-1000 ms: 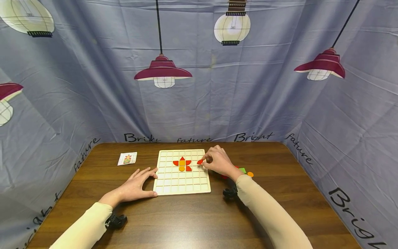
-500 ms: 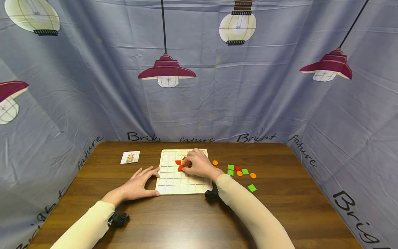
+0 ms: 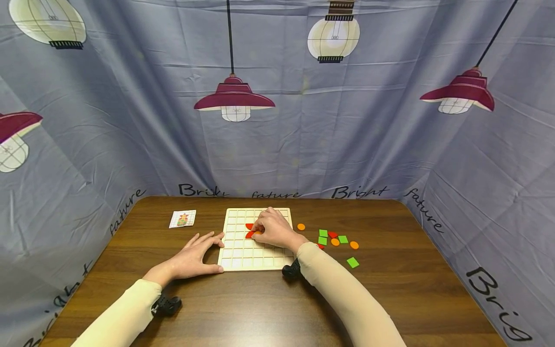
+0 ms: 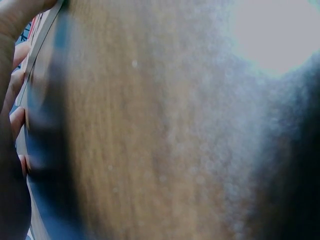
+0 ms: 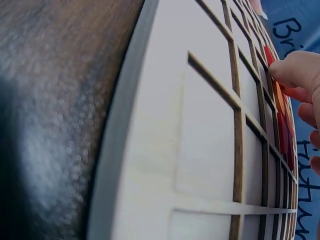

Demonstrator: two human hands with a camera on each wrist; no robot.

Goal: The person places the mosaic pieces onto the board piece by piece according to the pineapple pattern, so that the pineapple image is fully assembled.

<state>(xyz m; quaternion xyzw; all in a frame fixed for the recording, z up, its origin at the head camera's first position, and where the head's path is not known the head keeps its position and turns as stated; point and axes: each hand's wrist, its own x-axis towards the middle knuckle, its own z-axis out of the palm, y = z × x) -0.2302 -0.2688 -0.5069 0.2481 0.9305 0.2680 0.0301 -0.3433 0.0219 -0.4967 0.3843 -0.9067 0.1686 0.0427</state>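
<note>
A cream grid board (image 3: pixel 243 262) lies on the table. My left hand (image 3: pixel 188 259) rests at its left side, spread thumb and fingertips touching the edge; the left wrist view shows several fingertips (image 4: pixel 18 121) against it. Over the board's upper middle, my right hand (image 3: pixel 277 231) has its thumb and fingers at a red leaf-shaped piece (image 3: pixel 249 235), which appears pinched at the cell left of an orange circle (image 3: pixel 258 232). In the right wrist view, the thumb (image 5: pixel 286 72) touches this red piece (image 5: pixel 269 55). Another red piece (image 3: pixel 249 226) sits above it. The hand hides the other pieces.
Right of the board lie loose pieces: several green squares (image 3: pixel 323 233), several orange circles (image 3: pixel 354 245) and red pieces (image 3: pixel 332 235). A small pattern card (image 3: pixel 182 219) lies at the back left of the wooden table (image 3: pixel 243 308). Printed curtains (image 3: pixel 277 159) surround it.
My right hand has carried the red piece leftward from the board's right side to the lower left of the coloured pattern. The left hand stays at the board's edge. The view has shifted slightly.
</note>
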